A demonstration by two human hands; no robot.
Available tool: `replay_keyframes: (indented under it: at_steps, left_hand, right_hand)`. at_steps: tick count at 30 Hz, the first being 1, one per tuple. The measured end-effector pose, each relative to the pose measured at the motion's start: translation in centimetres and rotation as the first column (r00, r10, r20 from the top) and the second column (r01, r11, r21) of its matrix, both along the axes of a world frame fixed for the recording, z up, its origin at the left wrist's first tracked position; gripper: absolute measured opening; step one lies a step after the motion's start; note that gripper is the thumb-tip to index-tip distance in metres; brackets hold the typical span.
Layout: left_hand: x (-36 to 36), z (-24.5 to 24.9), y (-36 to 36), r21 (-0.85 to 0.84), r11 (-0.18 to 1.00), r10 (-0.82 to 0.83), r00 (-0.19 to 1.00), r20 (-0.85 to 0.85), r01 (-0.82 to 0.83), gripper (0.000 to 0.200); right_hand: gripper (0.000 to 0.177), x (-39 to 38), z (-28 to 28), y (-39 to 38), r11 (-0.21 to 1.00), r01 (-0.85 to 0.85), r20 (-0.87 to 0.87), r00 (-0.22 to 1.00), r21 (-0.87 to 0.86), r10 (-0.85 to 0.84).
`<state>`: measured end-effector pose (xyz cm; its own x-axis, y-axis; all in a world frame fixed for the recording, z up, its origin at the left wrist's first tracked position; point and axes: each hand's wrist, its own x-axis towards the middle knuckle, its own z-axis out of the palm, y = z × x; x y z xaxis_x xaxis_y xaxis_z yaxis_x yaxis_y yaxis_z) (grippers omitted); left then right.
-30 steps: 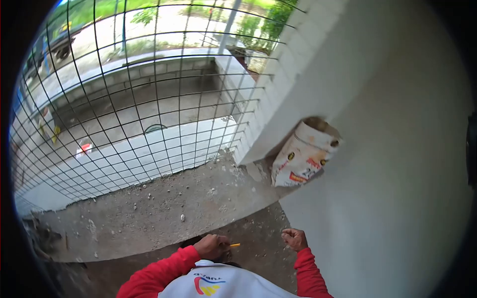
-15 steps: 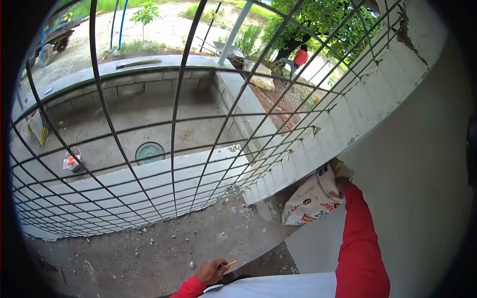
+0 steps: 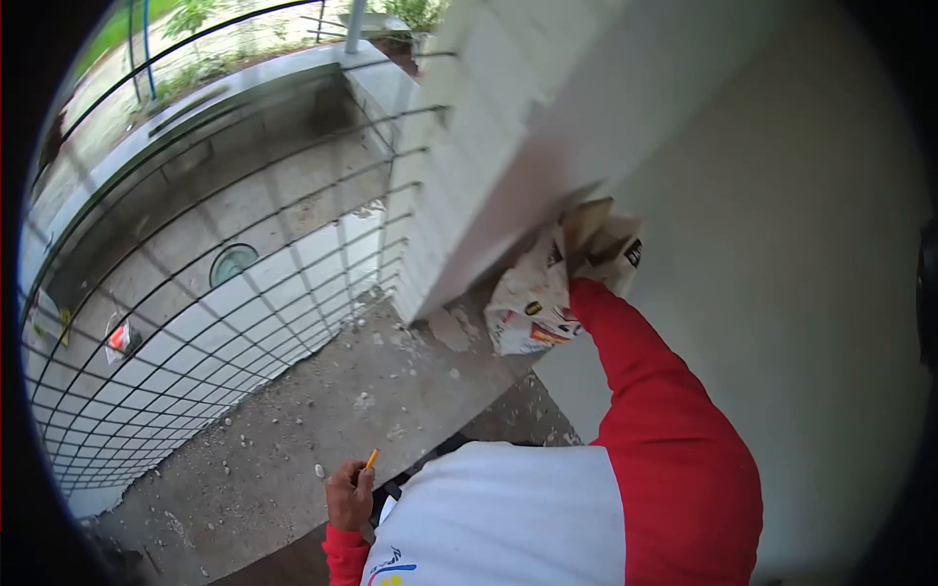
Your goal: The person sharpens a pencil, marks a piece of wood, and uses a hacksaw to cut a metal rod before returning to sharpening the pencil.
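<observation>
Yellow stick (image 3: 371, 458): pinched in my left hand (image 3: 350, 495), tip up, above gritty ledge (image 3: 363, 396)
Printed white bag (image 3: 532, 303): on ledge, beside pillar (image 3: 479, 146), mouth open
Right hand: hidden at bag mouth, grip can't tell
Red sleeve (image 3: 674, 420): reaches to bag
Wire mesh (image 3: 278, 300): left of pillar
</observation>
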<state>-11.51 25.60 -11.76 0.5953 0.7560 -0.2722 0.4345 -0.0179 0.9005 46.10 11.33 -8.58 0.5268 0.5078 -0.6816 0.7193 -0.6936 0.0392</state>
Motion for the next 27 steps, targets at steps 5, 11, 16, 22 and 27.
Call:
replay_keyframes:
  at_steps: [5, 11, 16, 22, 27]
  left_hand:
    - [4.8, 0.7, -5.0, 0.053, 0.998, -0.04, 0.998, -0.047, 0.043, 0.015]
    - [12.9, 3.5, -9.4, 0.192, 0.953, -0.221, 0.97, -0.096, 0.236, 0.017]
    - [26.7, 8.2, -8.6, 0.511, 0.831, -0.279, 0.96, 0.038, 0.221, 0.065]
    - [38.1, 10.9, -9.0, 0.571, 0.802, -0.279, 0.956, 0.093, 0.179, 0.048]
    - [36.9, 10.9, -9.9, 0.507, 0.833, -0.258, 0.966, 0.002, 0.222, 0.02]
  right_hand:
    - [0.037, 0.0, -5.1, -1.9, 0.971, 0.112, -0.195, 0.978, 0.209, -0.071]
    - [0.04, -3.4, -9.9, -2.2, 0.866, 0.2, -0.311, 0.949, 0.458, -0.054]
    - [0.038, -5.5, -4.3, -1.0, 0.928, 0.03, -0.142, 0.99, 0.373, 0.025]
    - [0.025, -8.4, 7.2, -7.1, 0.86, 0.051, 0.025, 0.997, 0.507, -0.073]
    - [0.016, -12.5, 11.9, -14.0, 0.644, -0.039, -0.026, 0.995, 0.764, 0.092]
